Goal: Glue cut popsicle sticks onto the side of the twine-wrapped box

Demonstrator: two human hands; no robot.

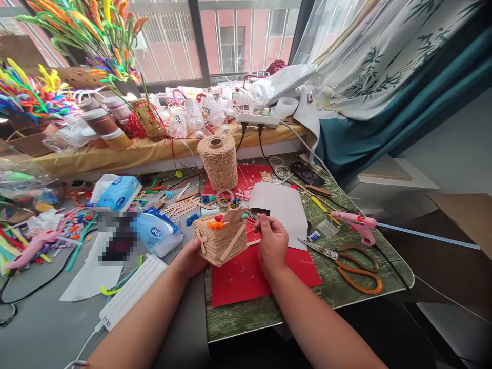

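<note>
My left hand (198,259) is closed around the near left corner of a small box (226,243) wrapped in rows of twine. Wooden craft sticks lie slanted on its sides, and a flat piece of wood stands up at its top. Orange and red fluffy bits (216,224) show along the upper edge. Just right of the box, apart from it, my right hand (273,241) is raised with thumb and fingers pinched together. Whatever is between those fingertips is too small to make out. Red sheets (240,287) lie under both hands, with a white sheet (286,207) behind.
Orange-handled scissors (359,266) and a pink glue gun (355,221) with a long glue stick lie at right. A twine spool (218,161) stands behind the box. Tissue packs (157,233), loose craft sticks (182,206) and a white power strip (134,289) crowd the left.
</note>
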